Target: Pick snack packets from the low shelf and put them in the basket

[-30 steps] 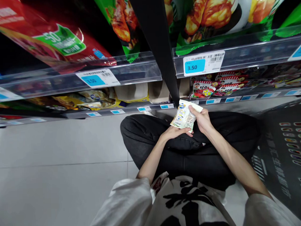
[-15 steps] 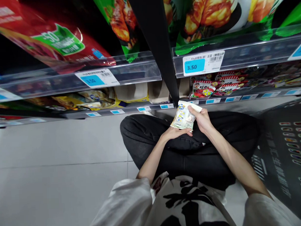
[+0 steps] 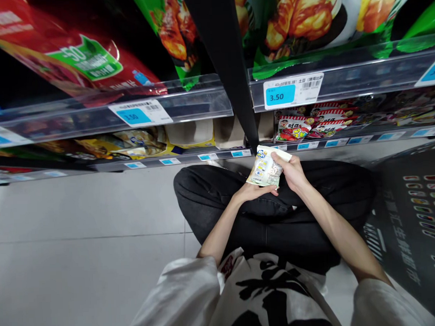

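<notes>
Packet [image 3: 259,171] of pale plastic is held above black trousers [image 3: 237,233], just near of the lower shelf [image 3: 149,163]. The right hand [image 3: 292,172] pinches its right side, thumb on the face, the fingers behind mostly hidden. The left hand [image 3: 252,192] grips the near end, thumb along the edge, with most fingers out of sight beneath. Glare crosses the packet's right half, and its small print is too fine to read. Large bags [image 3: 294,17] on the upper shelf [image 3: 197,101] are cut off at the top; goods at far left sink into shadow. A price tag [image 3: 294,91] reads 3.50. Pale tiled floor [image 3: 80,210] spreads left, and a dark basket [image 3: 390,204] at right runs past the edge.
</notes>
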The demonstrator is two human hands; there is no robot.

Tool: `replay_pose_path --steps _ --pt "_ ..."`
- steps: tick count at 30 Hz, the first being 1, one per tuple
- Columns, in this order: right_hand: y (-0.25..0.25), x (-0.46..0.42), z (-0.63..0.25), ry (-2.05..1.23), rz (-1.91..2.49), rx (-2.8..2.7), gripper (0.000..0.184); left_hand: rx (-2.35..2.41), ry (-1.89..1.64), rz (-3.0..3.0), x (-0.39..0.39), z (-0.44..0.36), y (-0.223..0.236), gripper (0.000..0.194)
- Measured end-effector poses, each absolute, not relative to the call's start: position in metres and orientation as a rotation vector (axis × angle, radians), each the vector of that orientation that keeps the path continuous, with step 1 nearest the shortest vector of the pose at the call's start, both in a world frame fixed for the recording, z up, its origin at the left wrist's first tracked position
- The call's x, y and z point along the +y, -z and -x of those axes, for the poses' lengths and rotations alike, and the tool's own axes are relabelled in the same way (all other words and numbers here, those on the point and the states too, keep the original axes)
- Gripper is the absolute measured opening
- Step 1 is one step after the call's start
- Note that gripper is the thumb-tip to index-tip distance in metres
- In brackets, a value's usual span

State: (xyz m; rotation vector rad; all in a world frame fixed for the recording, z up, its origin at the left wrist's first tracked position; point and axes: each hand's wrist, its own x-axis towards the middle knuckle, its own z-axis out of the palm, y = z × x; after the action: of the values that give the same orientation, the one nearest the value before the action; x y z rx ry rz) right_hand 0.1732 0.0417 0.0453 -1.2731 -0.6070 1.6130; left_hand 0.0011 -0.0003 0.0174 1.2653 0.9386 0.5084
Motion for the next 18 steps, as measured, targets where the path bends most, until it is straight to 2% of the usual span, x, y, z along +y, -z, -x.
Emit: replay_pose_path --steps 13,16,18 --pt "-0.052 0.043 -0.173 -1.619 1.281 -0.599 0.048 0.900 -0.503 -1.274 0.000 -0.001 -0.017 0.037" --pt "-0.053 0.044 -0.172 -1.620 1.282 -0.588 0.048 0.922 -0.535 -1.179 -0.001 -0.002 -0.012 0.043" --pt "-0.053 0.045 -0.172 -1.626 1.277 -0.591 0.047 0.965 -0.600 -1.116 -0.001 -0.003 -0.011 0.055"
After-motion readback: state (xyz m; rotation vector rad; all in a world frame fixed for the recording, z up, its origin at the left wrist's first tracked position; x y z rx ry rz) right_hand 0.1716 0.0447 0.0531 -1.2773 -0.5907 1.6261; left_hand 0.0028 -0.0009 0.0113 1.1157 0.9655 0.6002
